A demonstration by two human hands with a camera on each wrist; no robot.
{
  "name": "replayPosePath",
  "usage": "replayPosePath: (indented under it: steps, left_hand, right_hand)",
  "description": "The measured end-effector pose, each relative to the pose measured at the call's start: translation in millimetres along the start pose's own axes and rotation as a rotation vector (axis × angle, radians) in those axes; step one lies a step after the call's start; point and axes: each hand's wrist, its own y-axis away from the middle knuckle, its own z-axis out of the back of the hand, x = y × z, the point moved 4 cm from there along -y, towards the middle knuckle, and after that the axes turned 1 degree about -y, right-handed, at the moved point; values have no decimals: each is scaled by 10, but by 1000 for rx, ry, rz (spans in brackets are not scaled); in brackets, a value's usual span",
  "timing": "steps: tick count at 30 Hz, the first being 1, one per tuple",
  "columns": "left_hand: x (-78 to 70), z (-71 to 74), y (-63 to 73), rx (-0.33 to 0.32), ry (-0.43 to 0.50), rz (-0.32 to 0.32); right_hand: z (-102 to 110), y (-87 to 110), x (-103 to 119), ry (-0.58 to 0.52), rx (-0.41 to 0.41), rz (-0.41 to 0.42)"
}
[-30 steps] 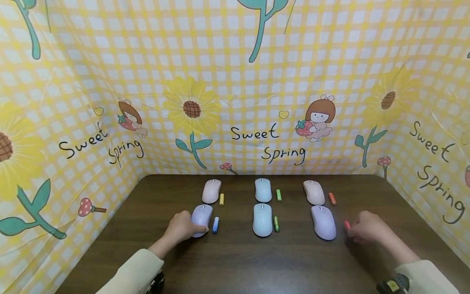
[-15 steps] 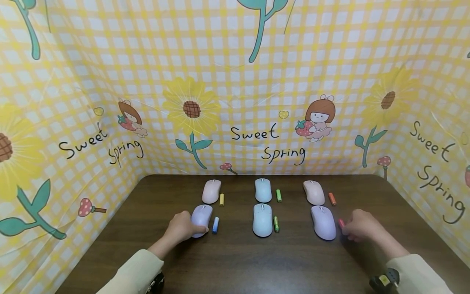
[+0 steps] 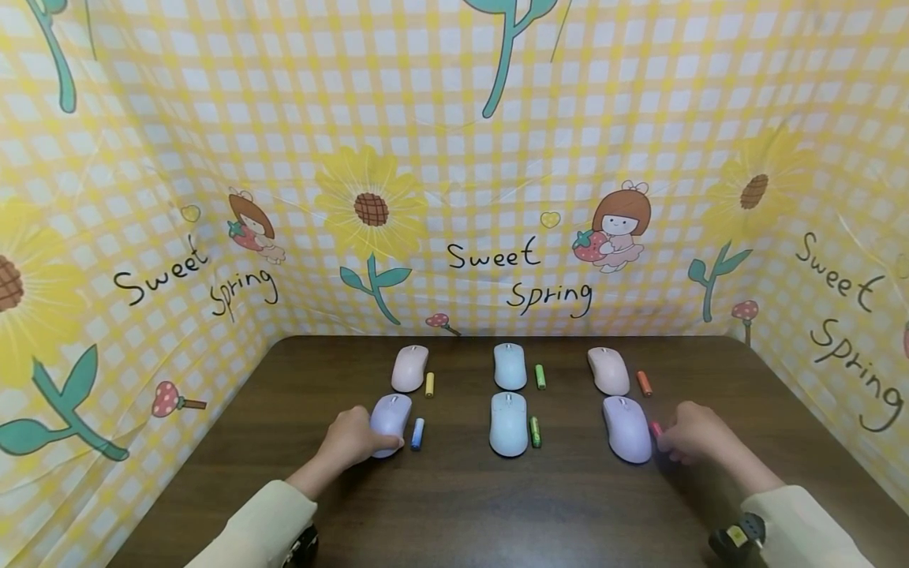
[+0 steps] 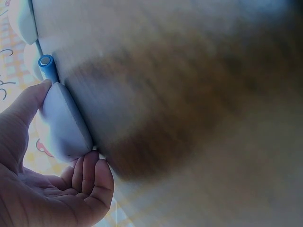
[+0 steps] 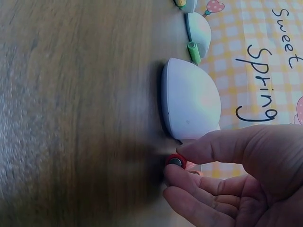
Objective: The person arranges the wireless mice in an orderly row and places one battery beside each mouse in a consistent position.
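Observation:
At the front left, my left hand [image 3: 353, 436] holds a lavender computer mouse [image 3: 394, 412], thumb on one side and fingers on the other. A blue battery [image 3: 417, 435] lies just right of that mouse; in the left wrist view the battery [image 4: 46, 66] shows beyond my thumb. My right hand [image 3: 690, 433] pinches a red battery [image 3: 656, 429] between thumb and fingertip, close to the right side of another lavender mouse [image 3: 627, 430]. The right wrist view shows the end of the red battery [image 5: 175, 161] low over the table beside the mouse [image 5: 191, 101].
Between the hands sits a light blue mouse [image 3: 508, 426] with a green battery [image 3: 535, 432]. Behind stand a pink mouse [image 3: 409, 369] with a yellow battery [image 3: 429, 385], a blue mouse [image 3: 510, 367] with a green battery [image 3: 540, 377], and a pink mouse [image 3: 608, 371] with an orange battery [image 3: 644, 383].
My right hand has moved left with the red battery, bringing it up beside the front right lavender mouse. The left hand has stayed on its mouse.

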Motion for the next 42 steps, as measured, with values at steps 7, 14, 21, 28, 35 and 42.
replayPosePath:
  steps: [7, 14, 21, 28, 35, 42]
  left_hand:
    - [-22, 18, 13, -7, -11, -23]
    - [-32, 19, 13, -7, -7, -32]
    - [-36, 23, 11, -9, -4, -35]
    - [-40, 24, 20, -1, -1, -30]
    - [-41, 22, 23, -1, 0, -25]
    - [-35, 22, 30, 2, 2, -18]
  right_hand:
    - [7, -10, 5, -3, 9, -7]
    - [7, -33, 16, 4, 24, -17]
    - [10, -42, 32, 16, 37, -26]
    - [5, -50, 40, 20, 47, -32]
    - [5, -46, 41, 14, 52, -38]
    - [0, -39, 38, 4, 46, -39]
